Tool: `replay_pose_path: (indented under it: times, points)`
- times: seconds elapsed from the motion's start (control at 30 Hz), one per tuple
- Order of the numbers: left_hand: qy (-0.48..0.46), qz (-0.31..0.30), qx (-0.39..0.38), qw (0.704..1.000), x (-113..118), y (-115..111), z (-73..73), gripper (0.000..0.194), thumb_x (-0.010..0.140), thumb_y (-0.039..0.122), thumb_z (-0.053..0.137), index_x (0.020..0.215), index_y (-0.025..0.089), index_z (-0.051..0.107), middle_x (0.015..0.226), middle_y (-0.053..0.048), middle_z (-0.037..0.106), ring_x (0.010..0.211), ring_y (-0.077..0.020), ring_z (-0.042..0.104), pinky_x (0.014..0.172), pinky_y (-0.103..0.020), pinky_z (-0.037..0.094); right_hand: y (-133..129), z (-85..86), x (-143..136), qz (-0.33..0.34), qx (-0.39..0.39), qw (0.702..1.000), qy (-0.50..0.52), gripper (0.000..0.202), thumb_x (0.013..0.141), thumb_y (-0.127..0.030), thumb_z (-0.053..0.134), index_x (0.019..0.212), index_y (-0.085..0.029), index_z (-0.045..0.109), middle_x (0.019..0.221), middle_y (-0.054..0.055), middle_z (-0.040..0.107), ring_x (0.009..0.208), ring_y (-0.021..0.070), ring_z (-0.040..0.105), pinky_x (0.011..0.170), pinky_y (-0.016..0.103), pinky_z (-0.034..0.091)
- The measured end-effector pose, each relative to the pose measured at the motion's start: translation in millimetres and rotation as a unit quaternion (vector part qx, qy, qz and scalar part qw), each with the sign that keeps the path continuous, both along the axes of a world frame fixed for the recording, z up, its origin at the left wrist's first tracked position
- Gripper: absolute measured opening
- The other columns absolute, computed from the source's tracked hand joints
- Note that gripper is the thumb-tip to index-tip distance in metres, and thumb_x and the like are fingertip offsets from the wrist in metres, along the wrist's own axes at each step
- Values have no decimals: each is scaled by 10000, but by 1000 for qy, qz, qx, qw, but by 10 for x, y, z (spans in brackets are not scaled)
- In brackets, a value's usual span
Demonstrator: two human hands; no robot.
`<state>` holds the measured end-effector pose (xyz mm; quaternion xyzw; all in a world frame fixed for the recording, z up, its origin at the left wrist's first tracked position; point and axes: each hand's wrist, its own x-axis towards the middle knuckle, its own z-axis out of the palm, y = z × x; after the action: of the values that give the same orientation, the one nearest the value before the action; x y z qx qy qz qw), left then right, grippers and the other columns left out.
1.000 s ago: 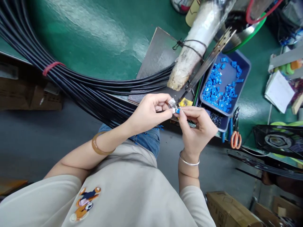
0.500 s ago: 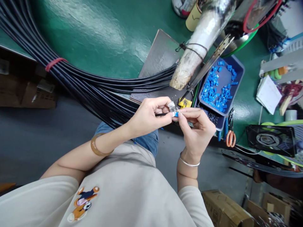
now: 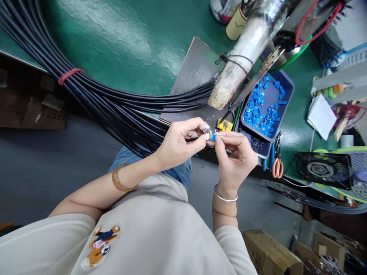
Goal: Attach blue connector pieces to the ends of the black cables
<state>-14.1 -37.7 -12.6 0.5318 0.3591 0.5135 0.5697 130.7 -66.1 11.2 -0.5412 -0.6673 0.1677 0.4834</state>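
My left hand (image 3: 180,142) is closed in a pinch on a black cable (image 3: 192,139), close to its end. The thumb and index tips look white, as if covered. A small blue connector (image 3: 213,137) sits at the cable's end, between both hands. Thumb and fingers of my right hand (image 3: 237,151) pinch this connector from the right side. A thin pale wire (image 3: 216,132) sticks up by the right fingertips; which fingers hold it I cannot tell. Just beyond the hands lies a yellow sponge-like piece (image 3: 225,125), near the dark tip of a slim metal tool (image 3: 241,95).
A thick bundle of black cables (image 3: 94,82) with a red tie crosses the green table (image 3: 114,42). A foil-wrapped tube (image 3: 235,72) hangs over a grey board (image 3: 195,65). Right are a tray (image 3: 287,95) of blue connectors, orange-handled scissors (image 3: 277,168) and a black fan (image 3: 322,170).
Both hands stay close together at the connector. The right hand has shifted slightly left, and the left fingertips now cover more of the cable's end. The view has moved a little.
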Motion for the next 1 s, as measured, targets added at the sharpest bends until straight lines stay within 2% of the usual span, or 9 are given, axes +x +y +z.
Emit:
replay_pose_path:
  times: [0.13,0.3,0.53,0.7,0.83,1.0]
  points:
    - [-9,-53,-24,998,-48,18,62,67,787,97,591,751,135,548,632,48,470,509,-20,378,460,-152,317,15,75,51,43,-43,998,30,98,835,-108,674,812,-201,656,829,-5,703,776,116,692,644,247,599]
    - [-23,-95,-61,993,-75,49,151,91,771,87,596,712,131,543,600,57,455,502,-12,356,437,-140,286,27,93,119,77,-31,996,6,135,817,-76,676,817,-210,667,817,-6,718,781,123,690,678,271,588]
    - [27,-99,-68,992,-74,76,164,101,726,82,617,672,134,548,567,53,426,485,-22,330,414,-159,252,37,41,189,92,17,995,-41,148,817,-76,666,854,-219,660,848,-4,729,791,137,707,685,293,607]
    - [12,-101,-75,992,-43,116,148,105,724,84,617,661,135,550,579,45,470,487,-20,357,421,-152,268,39,6,195,63,40,993,-92,144,838,-87,653,877,-226,651,847,-10,738,805,135,723,709,285,614]
    - [-5,-78,-80,994,-2,140,123,92,743,109,624,690,139,556,589,44,487,480,-16,352,418,-152,260,34,-35,176,19,84,987,-137,179,828,-78,660,924,-229,654,936,11,751,895,158,738,705,276,621]
    - [16,-40,-68,997,46,172,120,118,723,81,619,662,145,541,574,47,427,477,-20,318,413,-170,227,60,-40,155,12,98,983,-156,178,806,-55,660,873,-217,631,954,10,750,894,146,729,775,286,606]
